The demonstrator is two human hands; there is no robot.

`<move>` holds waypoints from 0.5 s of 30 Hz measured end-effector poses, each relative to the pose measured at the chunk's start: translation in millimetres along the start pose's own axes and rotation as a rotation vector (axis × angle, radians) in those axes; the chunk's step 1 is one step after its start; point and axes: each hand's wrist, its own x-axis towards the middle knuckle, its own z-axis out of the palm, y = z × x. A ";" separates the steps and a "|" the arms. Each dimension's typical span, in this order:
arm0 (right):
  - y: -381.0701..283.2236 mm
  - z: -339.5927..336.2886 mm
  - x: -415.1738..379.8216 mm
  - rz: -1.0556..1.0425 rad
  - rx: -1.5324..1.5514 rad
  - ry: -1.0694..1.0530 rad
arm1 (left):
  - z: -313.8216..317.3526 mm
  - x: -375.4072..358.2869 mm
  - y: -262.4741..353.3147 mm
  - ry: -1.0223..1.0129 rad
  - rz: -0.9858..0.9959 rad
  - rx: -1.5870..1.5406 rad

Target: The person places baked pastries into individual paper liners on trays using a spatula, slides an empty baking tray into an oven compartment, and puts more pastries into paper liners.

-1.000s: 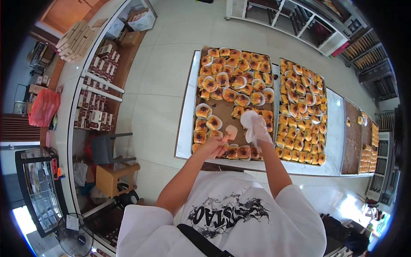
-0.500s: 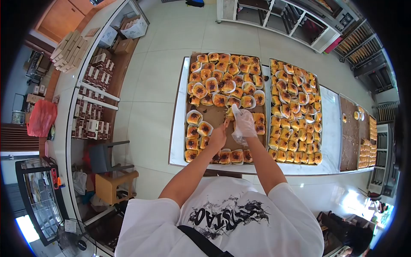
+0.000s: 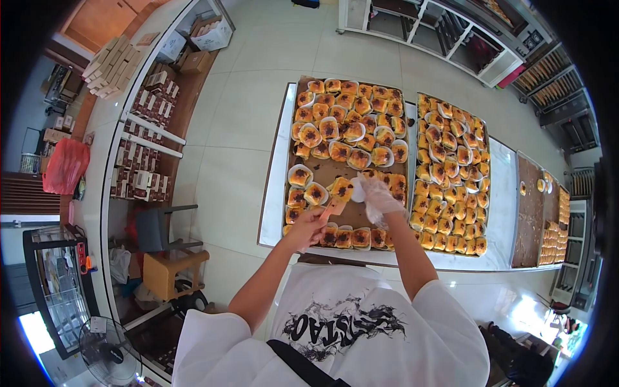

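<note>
My bare left hand (image 3: 308,229) is closed around a flat orange scraper (image 3: 334,208). On the scraper's far end rests a golden bun (image 3: 341,188) with a dark topping. My right hand (image 3: 383,201), in a clear plastic glove, pinches a white paper liner (image 3: 357,189) just to the right of that bun. Both hands are over the near half of a baking tray (image 3: 330,170) lined with brown paper. Buns line its edges and fill its far half, some sitting in white paper liners.
A second tray of buns (image 3: 451,187) lies to the right on the same white table (image 3: 501,193). Farther right are mostly bare brown trays (image 3: 527,213). On the left stand a chair (image 3: 169,274) and a shelf counter with stacked boxes (image 3: 143,184).
The left hand has drawn back toward me and left, bringing the scraper with a bun on it. My right hand has shifted slightly right and nearer, apart from the left.
</note>
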 end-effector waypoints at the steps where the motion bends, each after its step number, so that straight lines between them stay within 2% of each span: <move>1: -10.5 -0.2 0.7 0.063 0.142 -0.005 | 2.1 0.8 -4.1 0.030 -0.012 -0.022; 2: -22.5 0.0 6.0 0.106 0.271 -0.008 | 3.6 2.1 -7.5 0.062 -0.022 -0.045; 4: -56.8 -13.2 19.6 0.368 0.732 -0.067 | 4.4 4.1 -9.7 0.130 -0.024 -0.008; 5: -70.5 -16.7 24.6 0.430 0.832 -0.090 | 5.4 4.6 -8.5 0.171 -0.012 0.020; 9: -89.6 -4.9 54.7 0.423 0.858 -0.140 | 1.3 -1.4 -0.4 0.347 0.083 0.112; 12: -126.8 -33.7 64.1 0.415 1.241 -0.043 | -3.9 -11.2 2.3 0.506 0.187 0.092; 13: -118.4 -22.2 78.7 0.387 0.629 -0.116 | -9.2 -12.8 -1.0 0.542 0.220 0.098; 15: -115.3 -6.3 81.7 0.364 0.417 -0.161 | -16.2 -18.6 -5.4 0.567 0.246 0.099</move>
